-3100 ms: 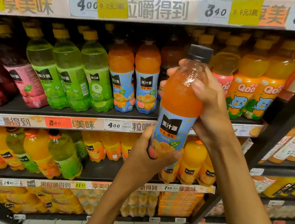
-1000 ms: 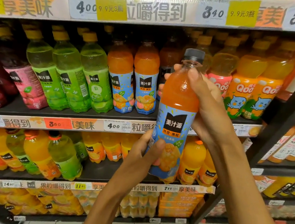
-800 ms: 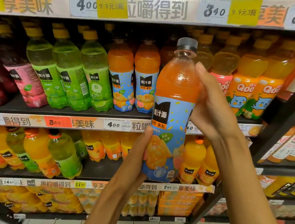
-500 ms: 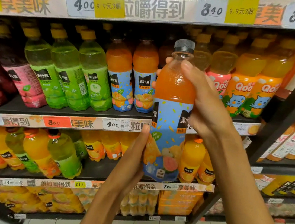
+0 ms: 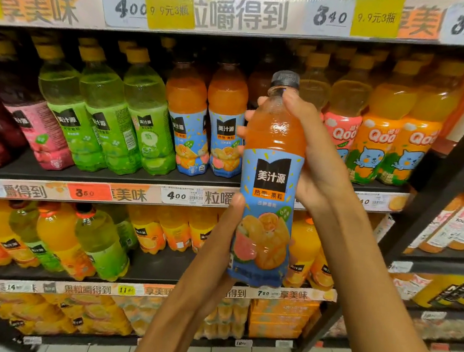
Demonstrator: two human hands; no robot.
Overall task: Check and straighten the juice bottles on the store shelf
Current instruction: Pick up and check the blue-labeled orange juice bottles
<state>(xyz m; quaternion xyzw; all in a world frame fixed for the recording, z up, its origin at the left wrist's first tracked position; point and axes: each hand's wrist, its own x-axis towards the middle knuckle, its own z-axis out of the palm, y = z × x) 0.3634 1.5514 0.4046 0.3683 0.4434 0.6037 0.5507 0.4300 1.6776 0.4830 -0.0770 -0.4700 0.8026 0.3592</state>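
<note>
I hold an orange juice bottle [image 5: 271,174] with a blue label and a dark cap upright in front of the shelf, its black logo facing me. My right hand [image 5: 314,156] grips its upper body and neck from the right, fingers wrapped behind. My left hand [image 5: 224,241] holds the lower part from the left, thumb along the label's edge. Two matching bottles [image 5: 205,120] stand on the middle shelf [image 5: 138,176] just left of it.
Green juice bottles [image 5: 104,115] and pink ones [image 5: 36,130] fill the shelf's left; orange Qoo bottles [image 5: 380,135] stand at the right. A lower shelf [image 5: 156,268] carries larger bottles. A dark slanted shelf post [image 5: 437,193] rises on the right. Tiled floor lies below.
The bottle has been turned about its axis between my hands, so the label's black logo now faces me squarely. It stayed upright at about the same height.
</note>
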